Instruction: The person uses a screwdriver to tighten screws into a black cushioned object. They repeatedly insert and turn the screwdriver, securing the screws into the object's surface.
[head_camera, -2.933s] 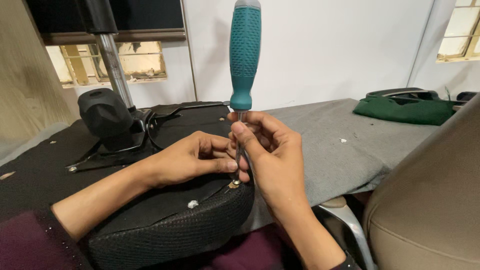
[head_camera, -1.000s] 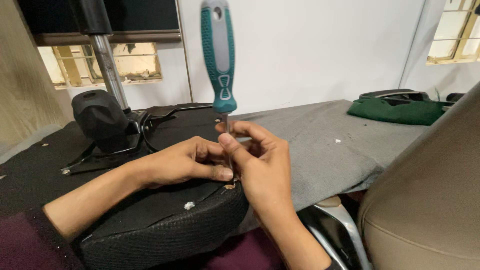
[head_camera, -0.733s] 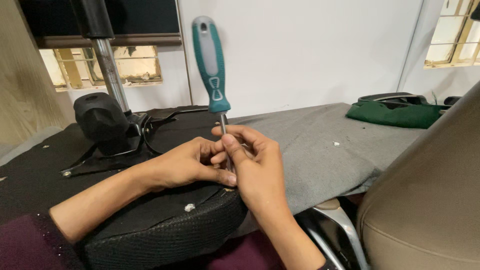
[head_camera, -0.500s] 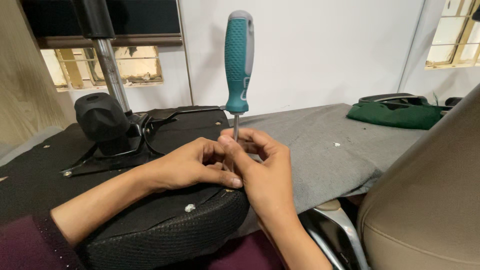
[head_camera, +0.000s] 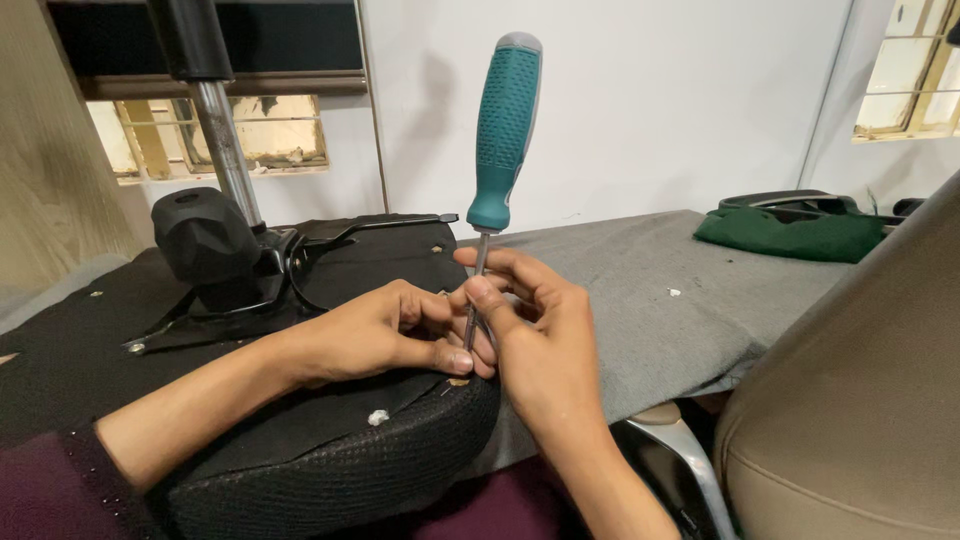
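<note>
A screwdriver with a teal and grey handle (head_camera: 503, 135) stands almost upright, leaning slightly right at the top. Its metal shaft runs down between my fingers to a small fastener spot on the edge of a black mesh chair seat (head_camera: 340, 470). My right hand (head_camera: 535, 335) pinches the shaft low down with thumb and fingers. My left hand (head_camera: 385, 335) rests on the seat's underside with its fingertips pressed against the shaft's base. The screwdriver's tip is hidden by my fingers.
A black chair mechanism with lever (head_camera: 235, 255) and chrome post (head_camera: 225, 150) sits on the seat's underside at the left. Grey cloth (head_camera: 650, 290) covers the table; a green cloth bundle (head_camera: 790, 232) lies far right. A beige chair back (head_camera: 860, 400) fills the lower right.
The screwdriver's handle has swayed left, then back upright with a slight right lean. My fingers have shifted a little on the shaft; both hands stay at the same spot on the seat.
</note>
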